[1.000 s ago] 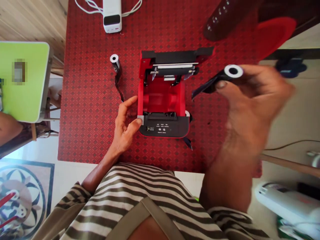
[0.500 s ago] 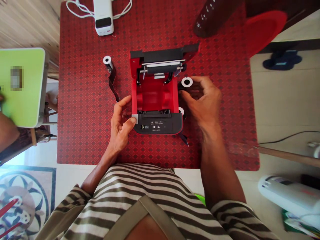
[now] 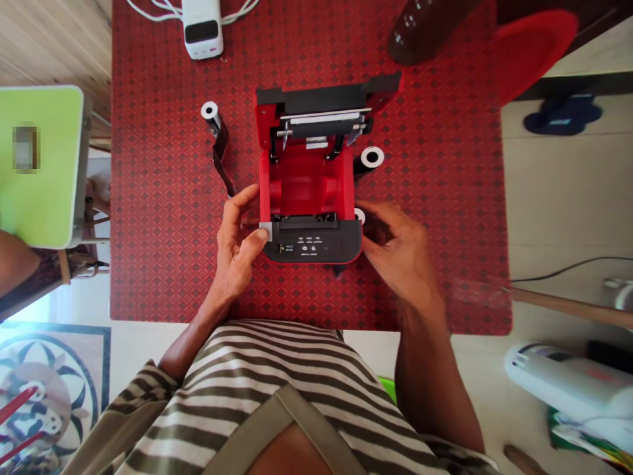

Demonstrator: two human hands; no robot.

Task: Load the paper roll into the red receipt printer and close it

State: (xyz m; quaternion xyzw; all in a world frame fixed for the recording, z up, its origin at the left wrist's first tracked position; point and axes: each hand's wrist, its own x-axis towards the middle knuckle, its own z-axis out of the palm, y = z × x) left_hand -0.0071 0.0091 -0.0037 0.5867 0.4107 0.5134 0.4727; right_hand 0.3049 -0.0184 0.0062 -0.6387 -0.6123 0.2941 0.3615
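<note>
A red and black printer [image 3: 307, 227] sits on the table with its lid [image 3: 326, 99] raised and its red inner bay bare. My left hand [image 3: 240, 237] grips its left side, thumb pressing on the grey front corner. At the printer's right side, my right hand [image 3: 395, 251] is closed around a black ribbon roll [image 3: 360, 216] with a white end, mostly hidden by fingers and printer. Just behind that hand stands another black roll [image 3: 372, 158] with a white end. Left of the printer is a similar roll [image 3: 210, 111], its dark strip trailing toward my left hand.
A white power bank [image 3: 202, 30] with white cables lies at the table's far left, and a dark bottle [image 3: 420, 30] at the far right. A red stool [image 3: 539, 53] stands beyond the right edge. A person's arm [image 3: 17, 264] shows by the green table [image 3: 44, 191].
My right hand has let go of the rear right roll and moved nearer to me, onto the roll beside the printer. A dark strip near the printer's front has shifted left. My left hand stays put.
</note>
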